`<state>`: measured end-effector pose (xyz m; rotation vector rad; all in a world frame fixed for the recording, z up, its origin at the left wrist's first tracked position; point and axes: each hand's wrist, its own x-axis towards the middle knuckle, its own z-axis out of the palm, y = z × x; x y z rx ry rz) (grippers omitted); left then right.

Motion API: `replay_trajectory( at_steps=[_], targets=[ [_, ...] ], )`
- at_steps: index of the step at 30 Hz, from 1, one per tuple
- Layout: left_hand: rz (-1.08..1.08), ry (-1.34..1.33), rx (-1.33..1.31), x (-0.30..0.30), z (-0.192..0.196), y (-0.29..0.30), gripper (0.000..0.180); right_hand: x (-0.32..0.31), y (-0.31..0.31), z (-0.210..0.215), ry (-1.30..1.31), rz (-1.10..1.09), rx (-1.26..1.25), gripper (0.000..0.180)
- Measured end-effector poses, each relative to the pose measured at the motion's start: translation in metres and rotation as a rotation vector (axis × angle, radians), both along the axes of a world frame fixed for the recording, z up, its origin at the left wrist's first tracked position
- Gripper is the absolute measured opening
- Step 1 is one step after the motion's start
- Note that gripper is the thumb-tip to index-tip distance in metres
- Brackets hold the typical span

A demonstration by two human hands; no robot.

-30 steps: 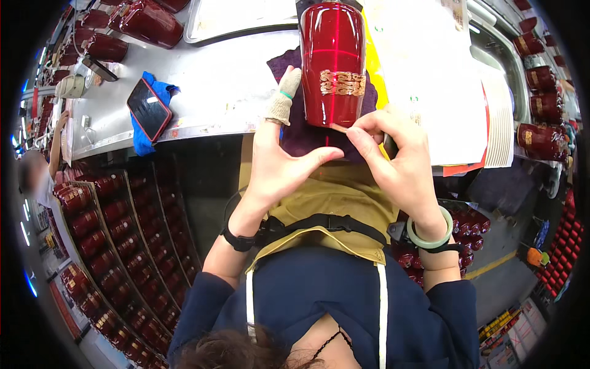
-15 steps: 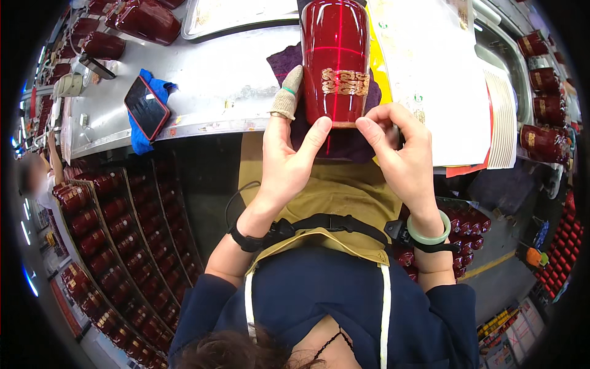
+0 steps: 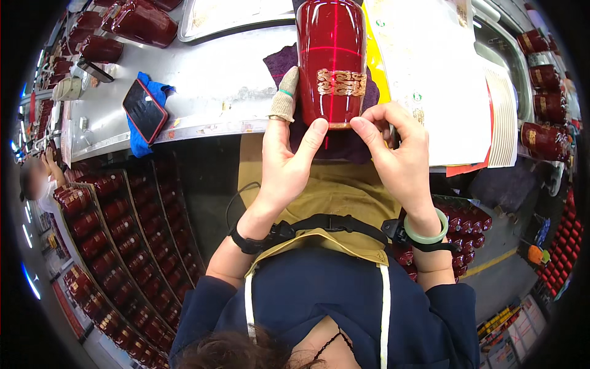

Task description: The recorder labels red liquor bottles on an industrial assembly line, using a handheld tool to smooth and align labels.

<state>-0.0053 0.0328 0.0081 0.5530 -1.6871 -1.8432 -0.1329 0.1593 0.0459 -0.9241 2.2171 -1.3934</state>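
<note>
A glossy dark red jar lies on its side on a dark purple cloth, its near end toward me. Gold scroll-like ornament marks its near part, and bright red light lines cross on its surface. My left hand holds the jar from the left, the thumb at the near rim and a finger in a beige cloth sleeve along the side. At the near right edge, my right hand grips the rim between thumb and bent fingers; some fingertips are hidden.
On the metal table are a phone on a blue cloth, a tray and white sheets. More red jars stand far left. Racks of jars fill the lower left. Another person is at the far left.
The jar and both my hands have shifted slightly left. The right thumb and fingers have moved a little along the rim. The grip otherwise looks the same.
</note>
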Motion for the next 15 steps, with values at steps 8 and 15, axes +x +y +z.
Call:
replay_trajectory(
  at_steps=[8,15],
  targets=[
    [0.009,-0.009,-0.004,-0.0005,0.0011,0.0010,0.071,0.0015,-0.0014,-0.0065,0.071,-0.016,-0.034,0.019],
    [0.015,-0.011,0.000,0.0008,0.0002,-0.0016,0.068,0.0026,-0.0025,-0.0085,0.088,-0.010,-0.051,0.020]
  ],
)
